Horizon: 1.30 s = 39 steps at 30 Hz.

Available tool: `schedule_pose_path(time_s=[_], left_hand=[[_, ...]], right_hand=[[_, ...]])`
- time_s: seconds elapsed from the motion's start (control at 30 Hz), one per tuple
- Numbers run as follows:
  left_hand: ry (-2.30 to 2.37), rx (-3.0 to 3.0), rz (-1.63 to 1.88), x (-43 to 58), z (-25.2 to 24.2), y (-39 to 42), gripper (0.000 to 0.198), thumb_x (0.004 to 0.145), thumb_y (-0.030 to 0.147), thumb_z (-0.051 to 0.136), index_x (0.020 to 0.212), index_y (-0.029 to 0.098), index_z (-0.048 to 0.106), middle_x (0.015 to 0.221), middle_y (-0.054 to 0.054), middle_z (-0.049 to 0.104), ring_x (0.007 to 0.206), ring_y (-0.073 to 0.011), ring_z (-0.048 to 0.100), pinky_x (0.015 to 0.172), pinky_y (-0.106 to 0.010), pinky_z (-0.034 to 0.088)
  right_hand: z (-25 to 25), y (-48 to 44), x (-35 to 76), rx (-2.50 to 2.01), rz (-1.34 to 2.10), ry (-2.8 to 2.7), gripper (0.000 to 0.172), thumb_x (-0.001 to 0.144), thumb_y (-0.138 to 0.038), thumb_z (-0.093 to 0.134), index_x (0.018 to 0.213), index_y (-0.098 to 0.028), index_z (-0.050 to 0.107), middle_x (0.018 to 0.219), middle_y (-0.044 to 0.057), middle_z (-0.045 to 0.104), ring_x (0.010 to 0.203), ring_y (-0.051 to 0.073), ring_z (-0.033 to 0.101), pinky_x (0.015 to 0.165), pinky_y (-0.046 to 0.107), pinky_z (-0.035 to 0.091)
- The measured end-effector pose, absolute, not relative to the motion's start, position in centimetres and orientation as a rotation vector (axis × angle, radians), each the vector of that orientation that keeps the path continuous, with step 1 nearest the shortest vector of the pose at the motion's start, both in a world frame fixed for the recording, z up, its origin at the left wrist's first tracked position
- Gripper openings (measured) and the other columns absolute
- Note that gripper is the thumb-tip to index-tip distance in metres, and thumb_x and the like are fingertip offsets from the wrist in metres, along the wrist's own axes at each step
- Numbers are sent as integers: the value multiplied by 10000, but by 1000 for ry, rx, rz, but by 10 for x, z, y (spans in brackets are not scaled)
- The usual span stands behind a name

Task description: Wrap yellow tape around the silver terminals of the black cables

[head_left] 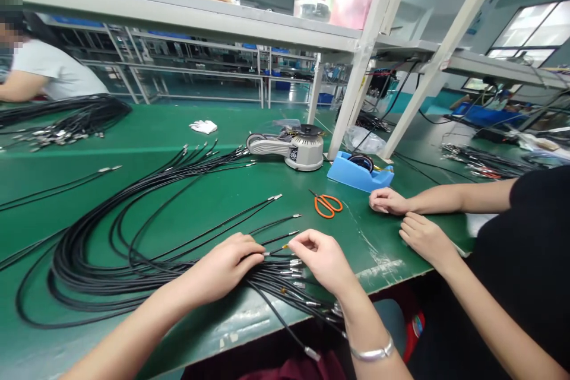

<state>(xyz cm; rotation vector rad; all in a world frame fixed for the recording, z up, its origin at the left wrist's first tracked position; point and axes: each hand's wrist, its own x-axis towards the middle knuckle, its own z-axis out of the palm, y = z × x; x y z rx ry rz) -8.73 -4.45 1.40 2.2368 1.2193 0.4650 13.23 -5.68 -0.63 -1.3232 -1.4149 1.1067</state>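
A large bundle of black cables (111, 273) with metal-tipped ends fans across the green bench mat (57, 160). My left hand (225, 267) is closed over several of these cables near their ends. My right hand (323, 261) sits just to its right, with curled fingers pinching a cable near the metal tips. Some tips poke out between and below my hands, and a few lie loose beyond my fingers. Orange-handled scissors (327, 205) lie on the mat beyond my right hand, not touching it.
A co-worker's hands (401, 217) rest on the mat at right. An electric tape dispenser (291, 148), a blue tape dispenser (360, 172) and white gloves (203, 126) stand further back. Other cable bundles (66, 122) lie at far left, near a seated person (48, 71). White shelf posts (360, 83) rise behind.
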Motion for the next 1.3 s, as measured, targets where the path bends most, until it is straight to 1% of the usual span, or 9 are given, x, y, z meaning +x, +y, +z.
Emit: schedule_pose_path(time_s=[0.07,0.2,0.37,0.5,0.63,0.87,1.1,1.2,1.3], left_hand=[[1197,2208,472,-78,10,-45,290,888,329,440,925,242,714,891,-50,697,883,-201,584,843,-310,441],[1246,2099,504,-60,14,-44,229,839,349,505,809,225,696,825,-31,679,811,-191,596,773,-293,446],[1227,1960,497,-49,18,-44,259,832,381,492,798,197,671,817,-20,680,778,-181,598,739,-273,446],[1215,1889,492,-47,16,-43,269,818,375,488,767,172,658,748,-9,658,729,-171,572,695,-262,435],[1204,1887,489,-44,14,-42,282,821,381,473,774,165,646,730,1,635,709,-159,554,672,-251,431],[1197,1973,449,-38,16,-38,269,849,350,442,827,183,652,790,-1,654,739,-158,566,692,-247,431],[1199,2132,441,-32,12,-44,276,870,284,412,768,175,645,772,-28,620,765,-169,563,737,-268,427],[1173,2192,411,-32,14,-46,287,881,278,417,754,178,653,762,-32,634,763,-171,572,731,-268,432],[1144,2252,414,-36,17,-36,272,901,311,422,835,217,668,831,-1,678,788,-147,599,737,-233,448]], right_hand=[[-7,-57,133,-1350,1085,-1415,185,724,-347,655,695,-168,691,689,35,699,651,177,616,642,280,467],[-7,-61,134,-1392,1098,-1401,194,736,-351,642,679,-168,673,667,20,678,640,167,600,633,270,445],[-4,-65,134,-1361,1143,-1371,208,754,-342,614,650,-163,632,607,-5,603,598,144,536,614,265,415],[-5,-65,134,-1316,1163,-1344,209,757,-335,608,643,-159,609,601,-11,575,591,137,510,621,269,412],[-8,-64,132,-1301,1177,-1324,204,756,-324,616,643,-155,599,607,-13,567,598,133,500,623,266,408],[-16,-64,133,-1296,1148,-1336,202,766,-323,614,652,-158,596,620,-10,574,621,137,507,634,264,415],[-16,-65,135,-1337,1156,-1380,188,749,-305,620,630,-164,578,609,-21,566,607,131,500,610,249,396],[-17,-65,137,-1378,1178,-1407,172,746,-296,619,640,-163,595,620,-17,582,616,135,517,617,245,404],[-14,-70,141,-1445,1158,-1507,146,755,-286,612,671,-168,631,654,-4,616,643,145,545,624,244,411]])
